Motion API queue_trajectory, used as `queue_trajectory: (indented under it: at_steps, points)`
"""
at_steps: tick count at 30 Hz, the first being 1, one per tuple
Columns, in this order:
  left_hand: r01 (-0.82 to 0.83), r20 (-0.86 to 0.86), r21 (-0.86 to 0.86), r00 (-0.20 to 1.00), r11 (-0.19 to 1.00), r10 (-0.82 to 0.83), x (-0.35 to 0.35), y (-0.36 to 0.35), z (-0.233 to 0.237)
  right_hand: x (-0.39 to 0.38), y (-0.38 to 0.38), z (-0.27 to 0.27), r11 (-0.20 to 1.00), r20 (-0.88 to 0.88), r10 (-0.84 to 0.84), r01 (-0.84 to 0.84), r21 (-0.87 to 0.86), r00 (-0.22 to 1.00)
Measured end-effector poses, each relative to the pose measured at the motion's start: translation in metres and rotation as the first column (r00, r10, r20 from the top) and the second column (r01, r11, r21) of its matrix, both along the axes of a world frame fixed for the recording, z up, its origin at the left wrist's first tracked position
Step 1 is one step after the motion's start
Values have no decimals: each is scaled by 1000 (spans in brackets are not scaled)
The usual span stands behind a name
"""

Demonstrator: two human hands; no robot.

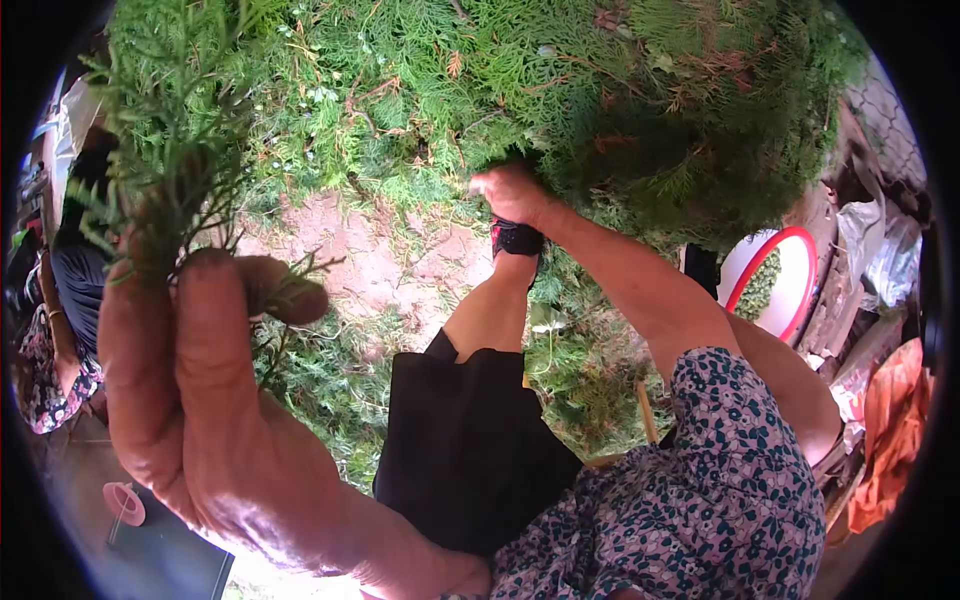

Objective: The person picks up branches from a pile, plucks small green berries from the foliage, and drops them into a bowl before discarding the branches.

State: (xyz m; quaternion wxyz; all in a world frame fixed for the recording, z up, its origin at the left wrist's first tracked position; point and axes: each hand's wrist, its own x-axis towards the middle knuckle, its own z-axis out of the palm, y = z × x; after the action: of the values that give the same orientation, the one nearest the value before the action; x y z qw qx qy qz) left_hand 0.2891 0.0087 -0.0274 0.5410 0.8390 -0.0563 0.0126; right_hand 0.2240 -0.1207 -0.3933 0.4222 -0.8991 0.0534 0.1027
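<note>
Close to the camera on the left, my left hand (pixel 230 400) is closed round a green conifer sprig (pixel 175 190), whose leafy top rises above the fingers. My right hand (pixel 510 192) reaches forward to the near edge of a large pile of cut conifer branches (pixel 430 90). Its fingers are bent at the greenery, beside my shoe, and whatever they hold is too small or hidden to make out.
A white basin with a red rim (pixel 812 265) holds green bits at the right. Beyond it are plastic bags (pixel 890 260) and orange cloth (pixel 890 440). Another person (pixel 75 300) sits at the far left. Loose sprigs lie on the pinkish ground (pixel 350 250).
</note>
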Motion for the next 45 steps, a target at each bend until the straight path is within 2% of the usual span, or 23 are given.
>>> queue_trajectory:
  at_steps: [1, 2, 3, 5, 7, 10, 11, 12, 13, 14, 15, 17, 21, 22, 29, 31, 32, 34, 37, 38, 39, 41, 45]
  points:
    - [28, -5, 59, 1000, 998, -28, 1, -1, 2, -1, 2, 4, 994, -155, 101, -105, -14, 983]
    - [29, 0, 55, 1000, 998, -29, 1, -1, 4, -12, 10, 9, 990, 33, 86, -82, -115, 996]
    - [27, -35, 21, 999, 999, -26, 0, -1, 5, -16, 17, 11, 990, 38, 85, -80, -118, 996]
    - [29, -62, -14, 998, 999, -30, -1, -1, 5, -16, 28, 21, 868, -223, 208, -285, -406, 952]
    - [64, -149, -339, 981, 939, -121, -1, 1, 5, -13, 23, 25, 889, -183, 191, -249, -385, 964]
    - [50, -193, -423, 971, 905, -144, -3, -4, 13, -14, 5, 24, 958, -174, -239, 202, -205, 955]
    - [58, -184, -435, 971, 899, -152, -1, -4, 13, -21, -5, 27, 954, -164, -247, 209, -217, 955]
    - [-26, -274, -534, 951, 845, -144, 1, -2, 12, -29, -14, 37, 910, -184, -384, 404, 89, 905]
    - [-114, -360, -619, 921, 777, -151, 3, 1, 9, -35, -21, 51, 745, -239, -495, 550, 378, 835]
    - [-158, -405, -686, 894, 710, -193, 6, 3, 5, -36, -30, 95, 472, -606, -470, 763, 442, 642]
    - [-142, -391, -704, 895, 696, -213, 7, 3, 2, -43, -37, 111, 473, -589, -491, 764, 439, 642]
    - [-265, -491, -791, 812, 551, -316, 6, -2, -1, -57, -49, 138, 132, -647, -405, 741, 658, 646]
    - [-303, -542, -796, 742, 523, -395, -2, -14, -2, -77, -55, 204, 74, -562, -565, 716, 694, 604]
    - [-350, -547, -799, 761, 490, -349, -6, -16, -3, -81, -58, 212, 206, -529, -578, 738, 642, 622]
    - [-400, -544, -829, 742, 391, -393, -23, -10, -9, -85, -45, 146, 424, -505, -549, 743, 519, 666]
    - [-395, -523, -845, 753, 360, -400, -21, -8, -6, -73, -44, 119, 745, -344, -463, 569, 349, 817]
    - [-393, -531, -831, 772, 394, -348, -23, -14, -3, -67, -42, 101, 745, -350, -456, 566, 353, 818]
    - [-395, -543, -814, 778, 426, -315, -28, -22, 3, -56, -29, 61, 918, 34, -396, 396, 21, 918]
    - [-397, -550, -807, 774, 437, -313, -30, -24, 5, -39, -3, -9, 963, 65, -200, 209, -171, 978]
    - [-401, -556, -802, 773, 444, -306, -29, -24, 7, -32, 7, 43, 949, -48, -244, 229, -217, 969]
    - [-394, -550, -810, 768, 434, -329, -29, -22, 9, -32, 19, 24, 946, 66, -199, 209, -246, 978]
    - [-387, -544, -816, 763, 429, -348, -29, -23, 12, -25, 39, 27, 926, -115, -115, 64, -371, 987]
    - [-340, -539, -819, 732, 463, -416, -33, -27, 17, -27, 37, 16, 926, -46, 94, -104, -363, 995]
